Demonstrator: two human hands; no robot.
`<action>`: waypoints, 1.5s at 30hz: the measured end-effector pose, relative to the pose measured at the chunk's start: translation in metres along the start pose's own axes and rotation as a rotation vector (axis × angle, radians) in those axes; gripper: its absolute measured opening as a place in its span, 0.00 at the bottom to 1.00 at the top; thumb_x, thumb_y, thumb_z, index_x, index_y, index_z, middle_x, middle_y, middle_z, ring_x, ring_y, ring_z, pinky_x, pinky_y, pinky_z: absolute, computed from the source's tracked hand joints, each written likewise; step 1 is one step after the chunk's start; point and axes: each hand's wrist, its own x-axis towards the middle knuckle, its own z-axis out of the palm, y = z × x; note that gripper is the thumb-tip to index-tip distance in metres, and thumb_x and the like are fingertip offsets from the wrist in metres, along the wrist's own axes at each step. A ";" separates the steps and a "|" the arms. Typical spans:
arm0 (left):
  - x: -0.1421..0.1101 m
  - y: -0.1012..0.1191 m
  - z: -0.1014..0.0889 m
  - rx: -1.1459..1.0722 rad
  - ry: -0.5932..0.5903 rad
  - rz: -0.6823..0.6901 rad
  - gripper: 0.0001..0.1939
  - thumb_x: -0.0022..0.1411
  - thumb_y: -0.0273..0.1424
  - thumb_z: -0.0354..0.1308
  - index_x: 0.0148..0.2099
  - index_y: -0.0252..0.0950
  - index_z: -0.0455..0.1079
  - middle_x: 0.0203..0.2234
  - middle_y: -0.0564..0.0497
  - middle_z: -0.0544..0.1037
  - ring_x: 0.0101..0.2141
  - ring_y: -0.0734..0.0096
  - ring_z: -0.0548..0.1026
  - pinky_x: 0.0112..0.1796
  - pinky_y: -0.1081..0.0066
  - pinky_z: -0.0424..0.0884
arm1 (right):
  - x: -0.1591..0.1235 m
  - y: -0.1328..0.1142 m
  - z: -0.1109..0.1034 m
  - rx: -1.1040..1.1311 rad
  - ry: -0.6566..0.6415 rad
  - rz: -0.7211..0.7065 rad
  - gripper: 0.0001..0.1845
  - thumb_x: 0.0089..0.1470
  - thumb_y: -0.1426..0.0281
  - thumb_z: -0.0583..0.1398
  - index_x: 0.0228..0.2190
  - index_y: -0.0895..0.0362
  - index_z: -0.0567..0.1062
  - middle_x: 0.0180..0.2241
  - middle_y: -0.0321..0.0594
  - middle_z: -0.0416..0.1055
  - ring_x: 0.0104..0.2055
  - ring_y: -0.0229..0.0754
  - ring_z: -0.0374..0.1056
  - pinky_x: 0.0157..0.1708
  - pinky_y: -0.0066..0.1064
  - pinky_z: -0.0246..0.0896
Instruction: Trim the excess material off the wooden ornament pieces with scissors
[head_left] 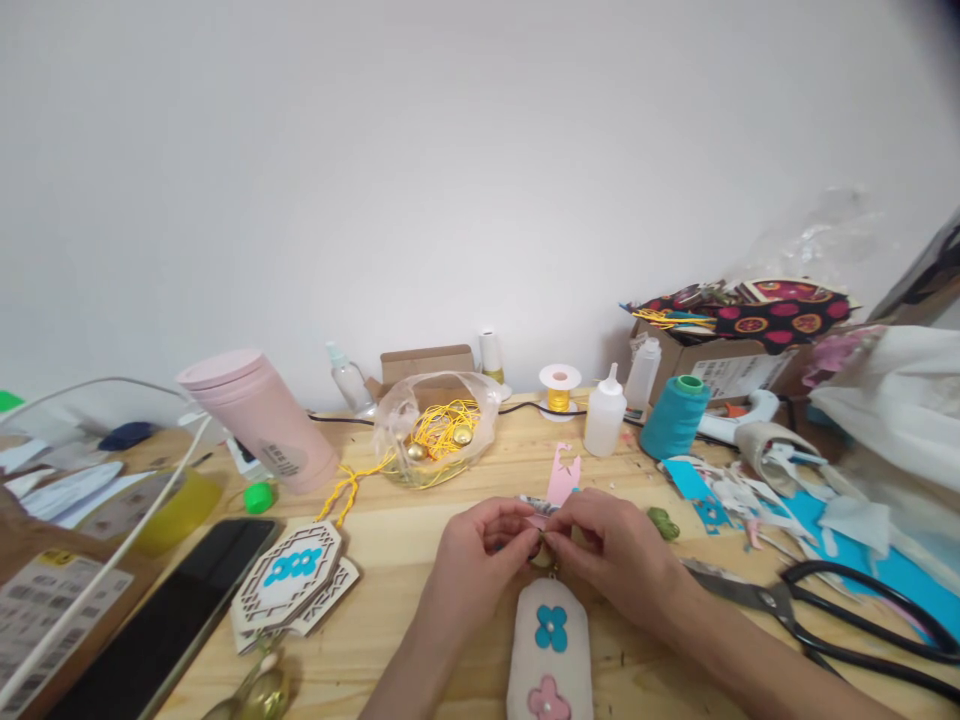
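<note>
My left hand (484, 552) and my right hand (611, 550) meet over the wooden table, thumbs and fingertips pinched together. Between them is a small roundish piece (541, 556), partly hidden by my fingers; its kind I cannot make out. Just below it lies a white plaque (553, 672) with rounded upper corners, bearing a blue flower (551, 628) and a pink flower (549, 697). A small metal link seems to join the piece to the plaque's top. Behind my fingertips lies a pink scrap with cut-outs (564, 474). A green thread bundle (663, 523) rests beside my right hand.
Black-handled scissors (784, 602) lie right of my right forearm, near blue scraps (832, 540). Behind stand a teal thread cone (675, 418), a squeeze bottle (604, 420) and a bag of yellow cord (442, 435). Leftward are a pink tumbler (262, 425), layered ornaments (289, 580) and a phone (169, 625).
</note>
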 end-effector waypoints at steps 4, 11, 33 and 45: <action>0.000 0.002 -0.001 0.057 -0.019 0.020 0.08 0.50 0.32 0.58 0.34 0.34 0.70 0.28 0.48 0.76 0.29 0.68 0.73 0.31 0.69 0.71 | 0.000 0.001 0.001 0.000 0.002 -0.011 0.07 0.46 0.72 0.56 0.22 0.55 0.73 0.20 0.34 0.67 0.24 0.35 0.60 0.23 0.24 0.51; -0.003 0.005 0.002 0.122 -0.068 0.082 0.09 0.55 0.31 0.52 0.36 0.36 0.71 0.31 0.49 0.76 0.34 0.66 0.73 0.35 0.69 0.71 | -0.001 0.001 0.003 0.011 0.022 -0.055 0.07 0.46 0.74 0.55 0.23 0.55 0.73 0.23 0.34 0.69 0.26 0.35 0.62 0.26 0.24 0.53; -0.004 0.012 -0.004 0.404 -0.040 0.209 0.09 0.57 0.28 0.47 0.35 0.39 0.69 0.30 0.52 0.75 0.32 0.69 0.72 0.35 0.73 0.65 | -0.002 0.002 0.004 0.007 0.047 -0.090 0.07 0.44 0.76 0.55 0.21 0.55 0.71 0.22 0.35 0.69 0.26 0.35 0.62 0.25 0.24 0.53; -0.003 0.011 -0.010 0.381 -0.041 0.188 0.08 0.57 0.29 0.49 0.39 0.38 0.68 0.33 0.51 0.76 0.35 0.70 0.72 0.37 0.72 0.66 | -0.002 0.002 0.003 0.050 -0.022 -0.012 0.03 0.46 0.71 0.58 0.27 0.55 0.72 0.26 0.36 0.69 0.30 0.37 0.63 0.29 0.27 0.55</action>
